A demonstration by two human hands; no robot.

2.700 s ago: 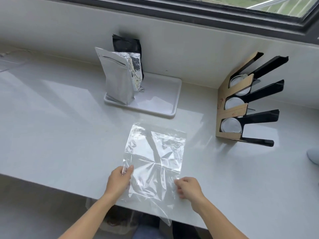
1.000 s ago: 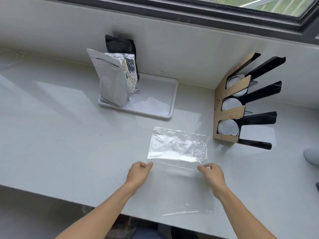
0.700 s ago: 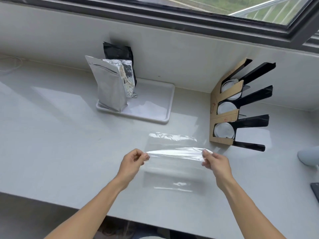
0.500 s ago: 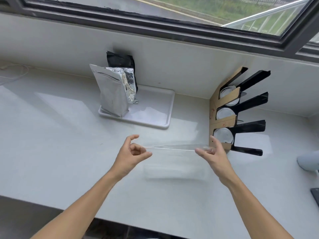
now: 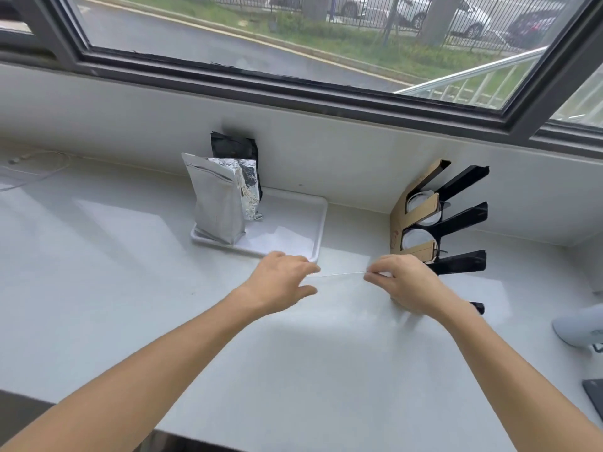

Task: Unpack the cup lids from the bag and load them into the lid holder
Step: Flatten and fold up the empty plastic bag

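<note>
The clear plastic bag (image 5: 342,274) hangs stretched between my two hands, seen edge-on as a thin bright line above the counter. My left hand (image 5: 280,282) pinches its left end. My right hand (image 5: 404,285) pinches its right end, in front of the lid holder's lowest slot. The lid holder (image 5: 399,223) is brown cardboard with black prongs, standing against the back wall at right. White cup lids (image 5: 416,238) sit in its upper two slots; the lowest slot is hidden behind my right hand.
A white tray (image 5: 318,223) at the back centre carries a silver foil pouch (image 5: 217,200) and a black pouch (image 5: 233,146). A pale grey object (image 5: 577,327) lies at the right edge, a dark flat thing (image 5: 595,393) below it. A white cable (image 5: 36,168) lies far left.
Both hands have lifted the folded bag off the counter and carried it away from me, toward the tray and holder. The hands have come closer together. The view has tilted up toward the window.
</note>
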